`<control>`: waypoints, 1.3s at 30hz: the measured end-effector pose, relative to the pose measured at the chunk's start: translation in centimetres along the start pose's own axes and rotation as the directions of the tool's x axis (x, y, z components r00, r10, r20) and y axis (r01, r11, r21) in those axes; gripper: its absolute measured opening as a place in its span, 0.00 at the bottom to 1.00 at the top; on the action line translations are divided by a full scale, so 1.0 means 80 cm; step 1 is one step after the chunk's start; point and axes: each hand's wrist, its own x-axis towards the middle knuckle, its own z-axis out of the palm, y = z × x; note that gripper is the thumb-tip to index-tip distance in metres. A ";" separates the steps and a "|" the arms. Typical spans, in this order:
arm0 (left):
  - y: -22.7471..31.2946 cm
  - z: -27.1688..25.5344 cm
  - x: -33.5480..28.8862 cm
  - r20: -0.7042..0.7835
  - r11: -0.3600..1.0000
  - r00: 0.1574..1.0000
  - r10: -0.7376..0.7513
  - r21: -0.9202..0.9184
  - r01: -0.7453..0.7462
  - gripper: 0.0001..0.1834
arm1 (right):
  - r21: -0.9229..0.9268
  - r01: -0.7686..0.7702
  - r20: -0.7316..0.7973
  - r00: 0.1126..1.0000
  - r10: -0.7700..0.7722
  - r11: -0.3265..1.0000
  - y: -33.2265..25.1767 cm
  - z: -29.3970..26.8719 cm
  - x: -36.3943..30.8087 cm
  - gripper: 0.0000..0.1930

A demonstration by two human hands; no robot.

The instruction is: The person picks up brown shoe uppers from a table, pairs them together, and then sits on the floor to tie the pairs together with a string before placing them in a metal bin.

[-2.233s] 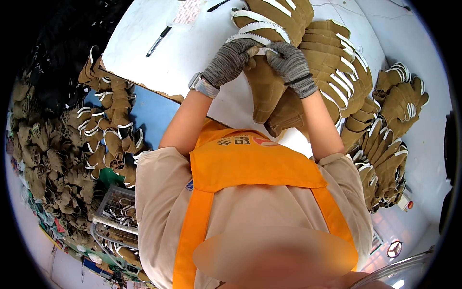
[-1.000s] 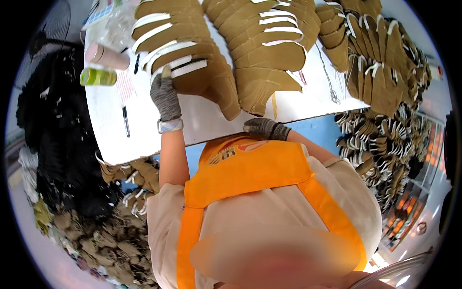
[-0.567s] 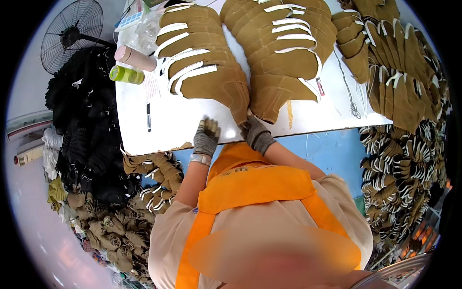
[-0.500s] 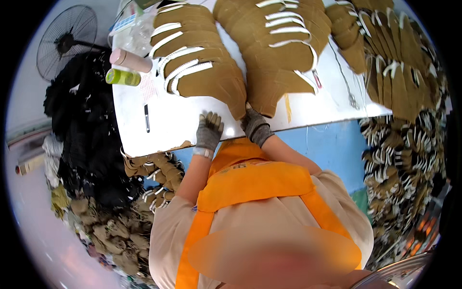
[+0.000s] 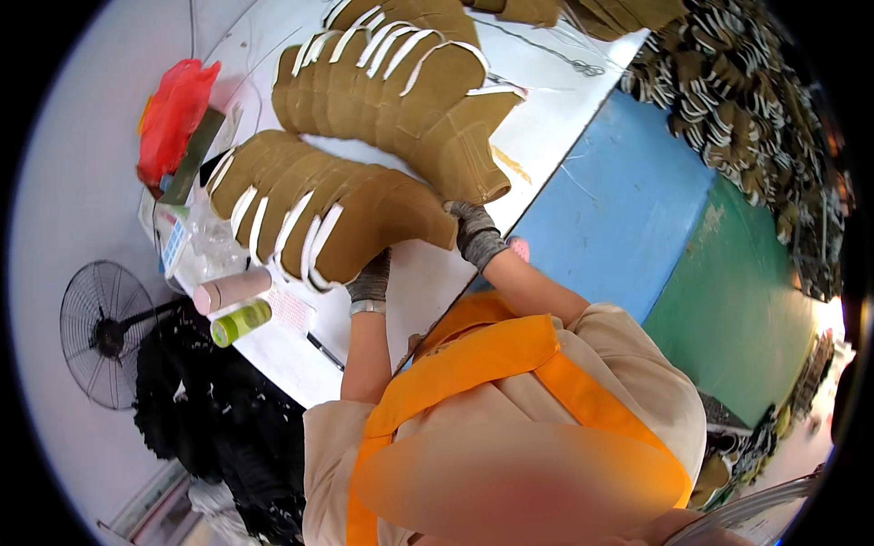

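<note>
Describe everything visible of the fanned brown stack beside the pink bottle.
The fanned stack consists of overlapping brown pieces that look like soft, suede-like cloth. White strips show along their ends on the side toward the pink bottle. It lies on the white table, alongside another brown stack. The left hand is at its near edge, fingers mostly hidden by the top piece. The right hand is at its narrow end; whether it grips is unclear.

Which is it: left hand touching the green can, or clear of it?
Apart. The head view shows white table and a sheet between the left hand and the green can.
</note>
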 end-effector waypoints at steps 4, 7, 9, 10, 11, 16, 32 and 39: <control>-0.039 0.008 -0.003 0.056 1.000 0.998 0.011 -0.018 -0.010 0.31 | -0.353 0.245 0.218 0.960 -0.175 0.903 -0.054 0.022 -0.066 0.10; -0.024 0.031 0.030 0.005 0.998 1.000 0.007 -0.066 -0.007 0.31 | -0.701 0.610 0.493 0.789 -0.367 0.370 -0.088 0.065 -0.096 0.12; -0.007 0.041 0.051 -0.007 0.996 1.000 0.010 -0.090 -0.011 0.31 | -0.645 0.515 0.399 0.857 -0.326 0.565 -0.103 0.096 -0.108 0.16; 0.003 0.041 0.058 -0.005 0.995 1.000 0.010 -0.099 -0.010 0.31 | -0.636 0.521 0.417 0.853 -0.315 0.569 -0.116 0.112 -0.117 0.18; 0.010 0.032 0.065 -0.005 0.994 1.000 0.003 -0.110 -0.003 0.31 | -0.635 0.560 0.428 0.828 -0.361 0.532 -0.113 0.138 -0.132 0.19; 0.058 -0.021 0.072 -0.098 0.990 0.995 -0.022 -0.144 0.007 0.31 | -0.434 0.825 0.716 0.559 -0.417 0.361 -0.122 0.217 -0.183 0.27; 0.206 -0.022 0.003 -0.043 0.979 0.999 0.018 -0.204 -0.026 0.32 | -0.065 0.982 0.701 0.171 -0.692 0.176 -0.259 0.087 -0.431 0.28; 0.296 0.175 -0.027 0.326 0.952 0.935 0.138 -0.303 -0.035 0.33 | 0.190 0.967 0.371 0.089 -0.924 0.169 -0.323 -0.062 -0.564 0.29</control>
